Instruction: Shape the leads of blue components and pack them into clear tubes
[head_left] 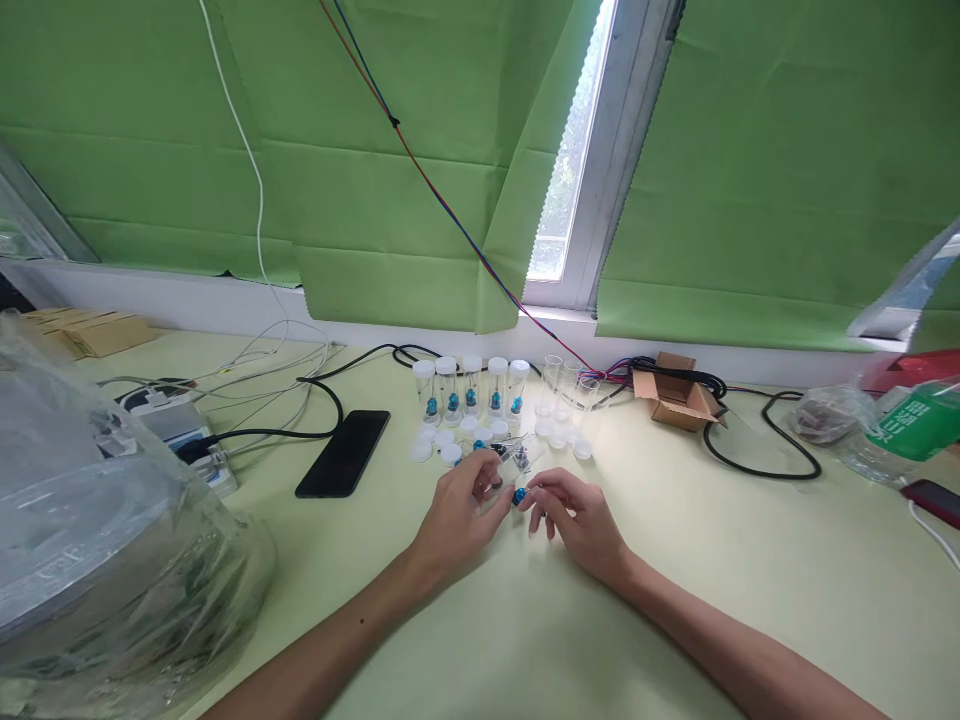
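Note:
My left hand [466, 510] is closed around a clear plastic tube [509, 469], mostly hidden by the fingers. Close to the tube's near end, my right hand [581, 520] pinches a small shiny blue part [520, 496] between thumb and fingertips. Beyond both hands lie loose white caps [451, 455] and a small pile of dark metal pieces with thin wires [520, 457]. Behind these, several capped clear tubes [472, 385] stand upright in a row, each with a blue part inside. To their right stand uncapped clear tubes [551, 385].
A black phone [343, 454] lies left of the hands, near a power strip [214, 465] with cables. A large plastic-wrapped object [112, 560] fills the left front. An open cardboard box [679, 400], black cable [757, 474] and green-labelled bottle [911, 425] are on the right.

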